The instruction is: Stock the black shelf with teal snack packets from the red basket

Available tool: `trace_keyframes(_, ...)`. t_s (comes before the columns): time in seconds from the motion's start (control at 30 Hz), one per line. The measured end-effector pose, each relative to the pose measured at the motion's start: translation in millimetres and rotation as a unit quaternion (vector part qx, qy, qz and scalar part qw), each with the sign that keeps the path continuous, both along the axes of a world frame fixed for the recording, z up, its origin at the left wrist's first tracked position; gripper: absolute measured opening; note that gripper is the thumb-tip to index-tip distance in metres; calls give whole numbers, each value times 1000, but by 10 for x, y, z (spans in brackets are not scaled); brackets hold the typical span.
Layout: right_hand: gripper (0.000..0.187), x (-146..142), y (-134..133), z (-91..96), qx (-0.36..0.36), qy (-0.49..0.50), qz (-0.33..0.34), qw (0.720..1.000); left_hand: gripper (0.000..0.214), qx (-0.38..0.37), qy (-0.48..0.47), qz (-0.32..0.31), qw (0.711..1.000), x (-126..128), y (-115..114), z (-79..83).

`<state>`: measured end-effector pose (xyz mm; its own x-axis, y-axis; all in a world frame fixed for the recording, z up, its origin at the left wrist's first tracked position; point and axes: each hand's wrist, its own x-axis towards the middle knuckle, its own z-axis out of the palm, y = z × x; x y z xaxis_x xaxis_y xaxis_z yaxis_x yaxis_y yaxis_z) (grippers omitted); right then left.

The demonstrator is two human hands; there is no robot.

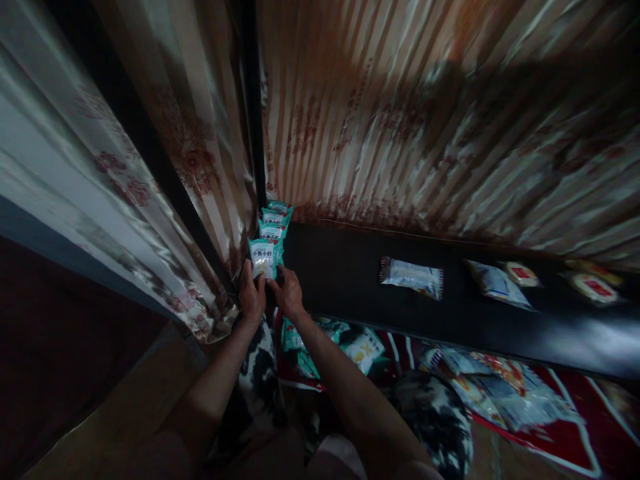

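Note:
A teal-and-white snack packet (pixel 263 257) with dark printed characters leans upright at the front of a row on the left end of the black shelf. My left hand (pixel 252 293) is closed on its lower left side. My right hand (pixel 287 292) grips the lower right side, thumb near the bottom edge. Directly behind it stand several matching teal packets (pixel 273 219), overlapping one another and reaching back to the curtain. The packet's bottom edge is partly hidden by my thumbs.
Along the black shelf (pixel 335 267) lie a long white-and-blue packet (pixel 413 277), another pale packet (pixel 499 285) and round red-labelled packs (pixel 521 274). Below, a red cloth (pixel 395 343) holds teal packets (pixel 363 350) and blue-white bags (pixel 520 393). Curtains (pixel 350 133) and a dark post (pixel 253 100) border the shelf.

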<state>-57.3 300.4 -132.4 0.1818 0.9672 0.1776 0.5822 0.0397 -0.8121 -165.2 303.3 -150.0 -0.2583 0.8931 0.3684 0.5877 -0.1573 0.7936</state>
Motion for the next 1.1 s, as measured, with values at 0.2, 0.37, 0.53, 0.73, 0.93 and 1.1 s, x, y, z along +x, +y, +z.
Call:
trace_keyframes(0.2,44,40,-145,22,3,-2,-15,1000,52,51,34,-6,998,-17,-83,76)
trace_keyframes(0.37,39,107,-366,57,4,11,-27,1000,47,113,58,-51,991,-18,-266,142)
trace_keyframes(0.53,32,179,-680,56,24,33,-44,998,41,115,87,-116,983,79,-569,118)
trace_keyframes(0.73,29,293,-1099,-161,34,37,-32,998,37,101,111,-244,958,250,-926,-63)
trace_keyframes(0.93,30,590,-1533,-547,-13,24,-102,994,40,-8,167,-363,917,409,-1343,-341)
trace_keyframes(1.1,32,904,-1783,-733,-63,-29,-163,984,43,-173,235,-425,857,521,-1523,-492)
